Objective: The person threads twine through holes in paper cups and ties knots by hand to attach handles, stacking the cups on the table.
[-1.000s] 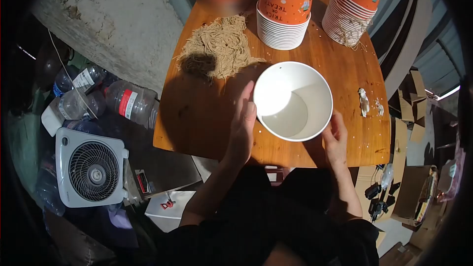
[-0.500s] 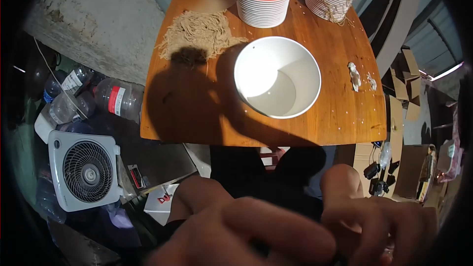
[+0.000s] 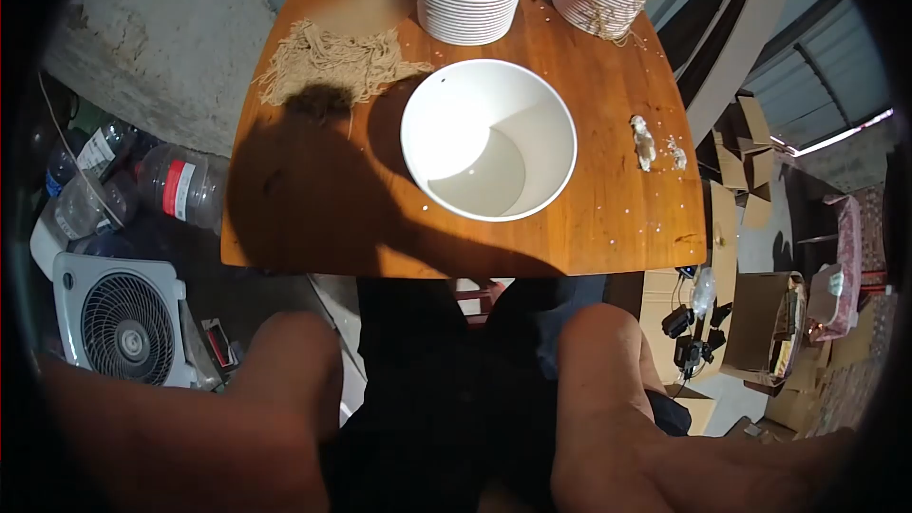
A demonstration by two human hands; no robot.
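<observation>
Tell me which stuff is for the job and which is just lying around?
Probably for the job:
- white paper tub
- stacked Trick or Treat tubs
- tan string heap

Seemingly just lying around:
- box fan
- plastic bottles
- cardboard boxes

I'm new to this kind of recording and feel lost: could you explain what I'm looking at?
There is no machine here: a person works with bare hands, seen through one camera worn on the head, looking forward and down. Right now neither hand can be made out; only the left arm and right arm show, low in the view. On the wooden table, an open white tub stands, untouched. Beyond it lie a tangle of tan string and two stacks of nested orange-and-white tubs; small white scraps lie toward the right. Nothing is visibly held.
</observation>
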